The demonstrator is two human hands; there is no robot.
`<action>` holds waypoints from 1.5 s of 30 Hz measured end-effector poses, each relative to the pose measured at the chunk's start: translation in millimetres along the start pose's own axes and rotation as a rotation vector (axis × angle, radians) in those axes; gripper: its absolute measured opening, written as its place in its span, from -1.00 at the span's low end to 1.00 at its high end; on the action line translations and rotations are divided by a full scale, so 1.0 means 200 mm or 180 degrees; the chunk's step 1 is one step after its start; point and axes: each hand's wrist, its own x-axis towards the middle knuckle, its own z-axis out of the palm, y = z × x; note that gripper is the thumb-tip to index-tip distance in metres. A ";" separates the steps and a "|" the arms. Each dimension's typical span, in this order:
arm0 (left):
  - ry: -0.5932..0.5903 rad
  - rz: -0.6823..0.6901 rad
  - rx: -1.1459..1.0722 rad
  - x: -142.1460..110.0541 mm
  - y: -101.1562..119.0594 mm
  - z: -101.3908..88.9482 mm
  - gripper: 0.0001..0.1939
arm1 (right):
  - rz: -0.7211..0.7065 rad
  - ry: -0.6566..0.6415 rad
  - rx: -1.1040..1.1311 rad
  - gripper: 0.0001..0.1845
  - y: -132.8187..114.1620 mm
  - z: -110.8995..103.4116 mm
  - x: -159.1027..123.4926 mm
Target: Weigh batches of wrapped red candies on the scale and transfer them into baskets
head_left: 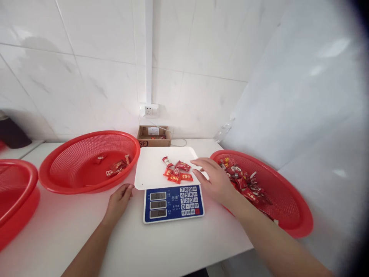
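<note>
Several red-wrapped candies (pixel 178 171) lie in a small heap on the white pan (pixel 150 165) of a digital scale with a blue keypad panel (pixel 174 204). Over the pan's right edge is my right hand (pixel 215 179), thumb and fingers apart, close to the candies and holding nothing. My left hand (pixel 119 200) rests on the table beside the pan's front left corner. Its fingers are curled in, and nothing shows in them. To the right, a red plastic basket (pixel 288 192) holds a large pile of wrapped candies (pixel 245 181).
Left of the scale stands another red basket (pixel 69 161) with a few wrapped candies (pixel 118 166). Part of a further red basket (pixel 17 207) shows at the left edge. Behind the scale sit a cardboard box (pixel 154 142) and a wall socket (pixel 149 111). A clear plastic item (pixel 222 132) lies at the back right.
</note>
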 end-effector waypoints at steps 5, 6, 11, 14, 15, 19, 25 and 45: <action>-0.0157 -0.0042 -0.0039 0.01 -0.02 0.03 -0.64 | 0.0071 0.0532 0.0454 -0.81 -0.01 0.09 -0.40; -0.0174 -0.0055 -0.0046 0.01 -0.03 0.03 -0.64 | 0.0360 0.0580 0.0538 -0.83 0.01 0.14 -0.48; -0.0198 -0.0123 -0.0038 0.01 -0.04 0.03 -0.64 | 0.2599 0.0895 0.1152 -0.64 0.11 0.34 -0.67; -0.0215 -0.0140 0.0001 0.01 -0.03 0.03 -0.66 | 0.3116 0.0876 0.1688 -0.54 0.16 0.38 -0.68; -0.0220 -0.0141 0.0011 0.01 -0.03 0.03 -0.66 | 0.3135 0.0838 0.1865 -0.53 0.16 0.39 -0.67; -0.0220 -0.0145 0.0045 0.00 -0.02 0.03 -0.67 | 0.3143 0.0879 0.2148 -0.52 0.17 0.42 -0.63; -0.0244 -0.0202 0.0119 0.00 -0.02 0.03 -0.65 | 0.2972 0.0927 0.1800 -0.53 0.15 0.46 -0.60; 0.0066 0.0081 0.0276 -0.03 0.01 0.04 -0.68 | 0.2517 0.0763 0.2175 -0.58 0.18 0.49 -0.65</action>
